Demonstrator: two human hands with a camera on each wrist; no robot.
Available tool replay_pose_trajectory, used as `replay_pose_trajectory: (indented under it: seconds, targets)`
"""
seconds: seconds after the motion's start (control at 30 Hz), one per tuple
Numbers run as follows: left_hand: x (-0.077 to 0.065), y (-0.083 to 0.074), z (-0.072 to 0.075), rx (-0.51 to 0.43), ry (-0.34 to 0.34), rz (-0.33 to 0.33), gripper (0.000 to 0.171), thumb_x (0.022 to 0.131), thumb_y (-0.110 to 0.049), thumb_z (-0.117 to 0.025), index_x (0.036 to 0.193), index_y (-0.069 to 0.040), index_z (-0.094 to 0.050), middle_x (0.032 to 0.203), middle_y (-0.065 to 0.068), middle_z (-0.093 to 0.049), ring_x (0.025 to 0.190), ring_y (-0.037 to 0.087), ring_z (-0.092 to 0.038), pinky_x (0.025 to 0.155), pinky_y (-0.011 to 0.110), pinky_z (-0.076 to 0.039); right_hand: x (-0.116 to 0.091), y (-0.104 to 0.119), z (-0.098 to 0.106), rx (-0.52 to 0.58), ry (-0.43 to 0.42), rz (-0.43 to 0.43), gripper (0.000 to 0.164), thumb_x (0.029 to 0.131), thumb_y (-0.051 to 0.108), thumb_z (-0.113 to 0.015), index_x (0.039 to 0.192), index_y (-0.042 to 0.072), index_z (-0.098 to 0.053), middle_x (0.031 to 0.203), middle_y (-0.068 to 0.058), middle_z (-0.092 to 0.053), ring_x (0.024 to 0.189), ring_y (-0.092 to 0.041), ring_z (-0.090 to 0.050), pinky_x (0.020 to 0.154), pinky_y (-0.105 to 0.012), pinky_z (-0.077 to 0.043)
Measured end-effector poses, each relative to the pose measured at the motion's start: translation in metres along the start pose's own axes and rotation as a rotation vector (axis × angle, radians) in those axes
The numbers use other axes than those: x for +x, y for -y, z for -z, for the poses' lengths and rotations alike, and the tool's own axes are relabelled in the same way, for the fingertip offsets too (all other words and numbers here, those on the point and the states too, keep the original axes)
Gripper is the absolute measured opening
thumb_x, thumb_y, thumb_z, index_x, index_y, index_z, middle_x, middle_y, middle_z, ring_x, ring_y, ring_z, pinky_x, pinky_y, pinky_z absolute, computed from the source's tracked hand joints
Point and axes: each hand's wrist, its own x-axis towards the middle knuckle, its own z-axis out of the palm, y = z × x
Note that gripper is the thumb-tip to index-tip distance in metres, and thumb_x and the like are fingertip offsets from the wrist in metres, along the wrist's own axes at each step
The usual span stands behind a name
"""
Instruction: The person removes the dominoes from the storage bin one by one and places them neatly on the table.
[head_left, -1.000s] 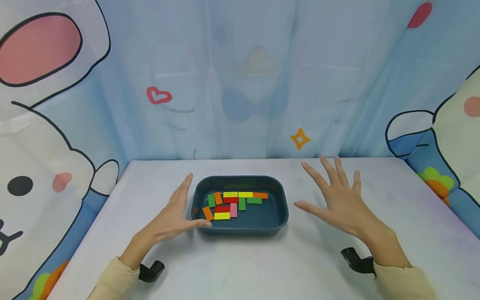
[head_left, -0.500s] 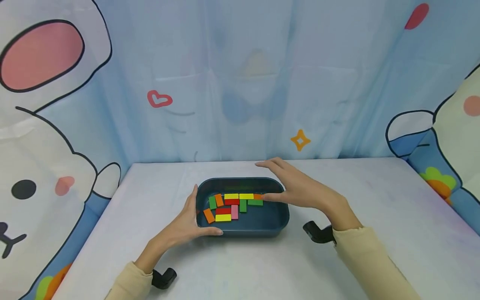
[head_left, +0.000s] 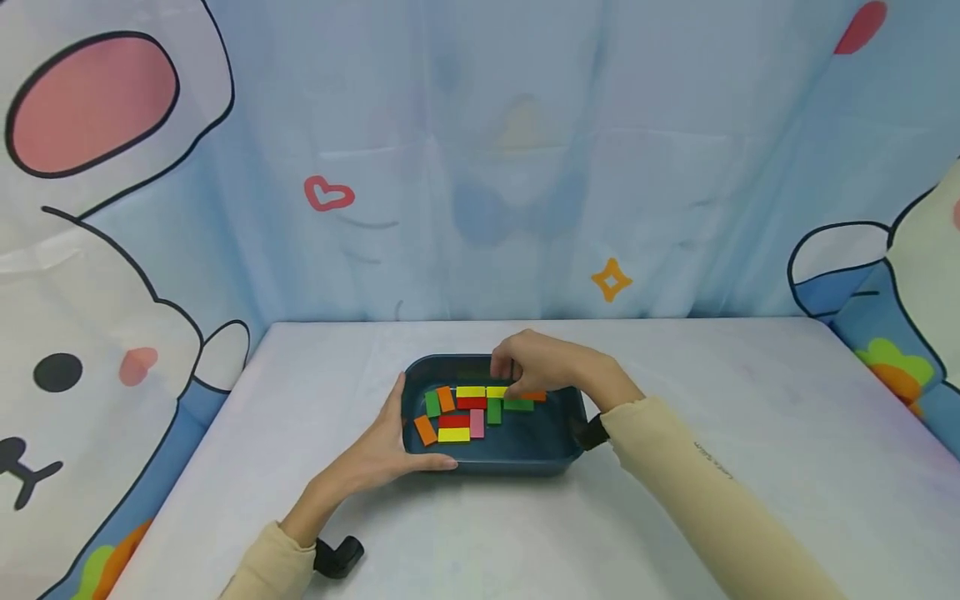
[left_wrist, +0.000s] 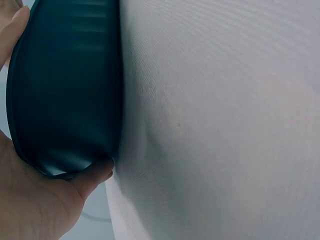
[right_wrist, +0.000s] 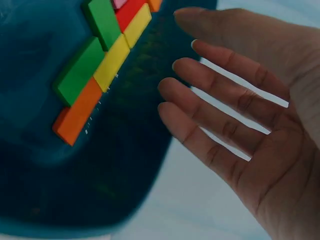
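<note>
A dark blue-green rectangular tray (head_left: 517,463) sits on the table with several small coloured blocks (head_left: 477,423) lying flat inside. My left hand (head_left: 378,446) grips its left end, thumb along the front wall and fingers round the far side; the left wrist view shows that hand (left_wrist: 40,200) against the wall of the tray (left_wrist: 70,95). Over the tray's back right part hovers my right hand (head_left: 551,362), fingers bent downward. From the right wrist, the fingers of this hand (right_wrist: 240,100) are spread and hold nothing, beside yellow (right_wrist: 111,62) and orange (right_wrist: 77,120) blocks.
A white-covered table (head_left: 675,500) carries the tray. Behind it hangs a light blue curtain (head_left: 480,167) with cartoon figures. Black wrist-worn camera mounts (head_left: 339,557) stick out from the sleeves.
My right hand has swung from the right side of the table to over the tray, its fingers bending down. My left hand has closed in on the tray's left end.
</note>
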Motion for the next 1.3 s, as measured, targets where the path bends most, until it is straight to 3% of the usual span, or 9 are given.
replay_pose_trajectory:
  seconds: [0.17,0.43,0.6,0.93,1.3]
  targets:
    - [0.001,-0.004,-0.001,0.005,0.01,-0.01,0.139,0.079,-0.046,-0.092,0.168,-0.016,0.01,0.172,0.013,-0.017,0.151,0.034,-0.029,0.119,0.062,-0.034,0.012,0.003,-0.005,-0.021,0.058,-0.047,0.024,0.089,0.003,-0.083,0.112,0.003,-0.077,0.105,-0.008,-0.074,0.089,-0.016,-0.065,0.084,-0.03,-0.06]
    - [0.002,-0.004,-0.001,0.016,0.016,-0.011,0.139,0.078,-0.049,-0.091,0.168,-0.018,0.01,0.173,0.012,-0.014,0.151,0.034,-0.028,0.119,0.063,-0.033,0.02,0.002,-0.011,-0.05,0.122,-0.207,0.019,0.09,0.006,-0.083,0.108,0.005,-0.077,0.101,-0.004,-0.072,0.092,-0.018,-0.066,0.087,-0.034,-0.06]
    - [0.001,-0.004,0.001,0.009,0.012,-0.018,0.138,0.078,-0.047,-0.092,0.168,-0.019,0.009,0.173,0.012,-0.016,0.15,0.034,-0.029,0.118,0.062,-0.034,0.026,-0.002,-0.017,-0.035,0.152,-0.26,0.021,0.09,0.004,-0.082,0.11,0.005,-0.076,0.101,-0.003,-0.071,0.091,-0.018,-0.065,0.087,-0.035,-0.061]
    - [0.0,-0.002,0.002,0.019,0.004,-0.006,0.138,0.079,-0.047,-0.091,0.168,-0.018,0.009,0.173,0.012,-0.015,0.151,0.035,-0.029,0.119,0.063,-0.034,0.036,0.005,-0.024,-0.156,0.181,-0.283,0.019,0.09,0.002,-0.081,0.108,0.004,-0.076,0.1,-0.006,-0.072,0.09,-0.02,-0.066,0.087,-0.037,-0.061]
    - [-0.002,-0.004,0.002,0.043,0.003,0.007,0.137,0.08,-0.047,-0.09,0.168,-0.018,0.01,0.172,0.013,-0.018,0.15,0.035,-0.031,0.118,0.063,-0.034,0.041,0.006,-0.035,-0.201,0.175,-0.279,0.01,0.093,-0.003,-0.074,0.095,0.006,-0.07,0.083,-0.005,-0.061,0.076,-0.019,-0.054,0.074,-0.031,-0.056]
